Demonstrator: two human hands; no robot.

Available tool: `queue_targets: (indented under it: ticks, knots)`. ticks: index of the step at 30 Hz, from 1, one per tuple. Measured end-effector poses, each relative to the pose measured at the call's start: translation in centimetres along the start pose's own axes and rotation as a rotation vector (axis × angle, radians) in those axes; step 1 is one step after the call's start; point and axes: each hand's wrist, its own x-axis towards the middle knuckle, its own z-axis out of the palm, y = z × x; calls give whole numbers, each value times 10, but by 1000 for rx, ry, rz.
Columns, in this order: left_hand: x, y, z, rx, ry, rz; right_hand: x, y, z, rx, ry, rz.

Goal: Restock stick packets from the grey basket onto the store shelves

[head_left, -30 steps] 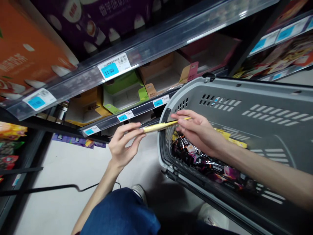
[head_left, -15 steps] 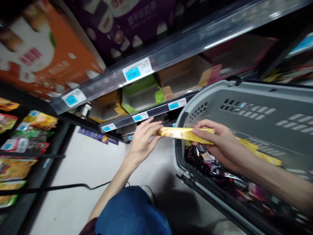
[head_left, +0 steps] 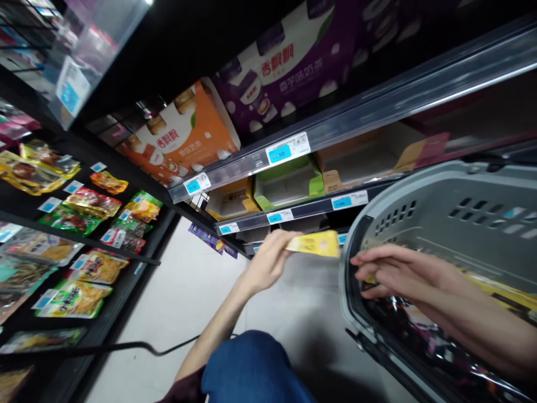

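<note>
My left hand (head_left: 268, 260) pinches one end of a flat yellow sachet (head_left: 316, 244), which sticks out to the right toward the basket's near end. My right hand (head_left: 398, 274) is inside the grey shopping basket (head_left: 350, 257), close to its left end wall. Its fingers are half curled with gaps between them; a bit of yellow shows in the gap, but I cannot tell whether they touch it. Beneath that hand lie dark shiny packets (head_left: 419, 324). Along the basket's far inner side are more yellow packets (head_left: 499, 288), partly hidden by my forearm.
Ahead are open cardboard display boxes, one of them green (head_left: 289, 184), below a shelf with orange (head_left: 184, 137) and purple cartons (head_left: 285, 67). Snack bags (head_left: 79, 294) fill the rack at left. A black strap (head_left: 138, 346) crosses at lower left, and my knee (head_left: 255, 369) is below.
My right hand has let go of the yellow sachet and moved lower toward the basket's end wall. The sachet stays in my left hand, turned flatter. The view has shifted left.
</note>
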Motion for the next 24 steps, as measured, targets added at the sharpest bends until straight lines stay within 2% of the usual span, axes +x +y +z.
queue_targets:
  ticks: [5,9,12,14,17,21,24]
  knots:
    - [-28,-65,-35,149,169,-220,0,-3,-2,-64,-17,5]
    - [-39,-102,-64,380,213,-340,2,-1,-4,-48,-15,39]
    - [-36,-114,-79,584,155,-381,2,-1,-3,-47,-4,41]
    - [-30,-118,-84,776,91,-431,3,-1,-2,-48,-11,43]
    - [-19,-120,-88,966,54,-508,3,-1,0,-43,-43,52]
    - [-2,-128,-92,996,60,-557,2,0,0,-30,-80,43]
    - [19,-141,-89,971,7,-565,3,5,-2,-18,-97,42]
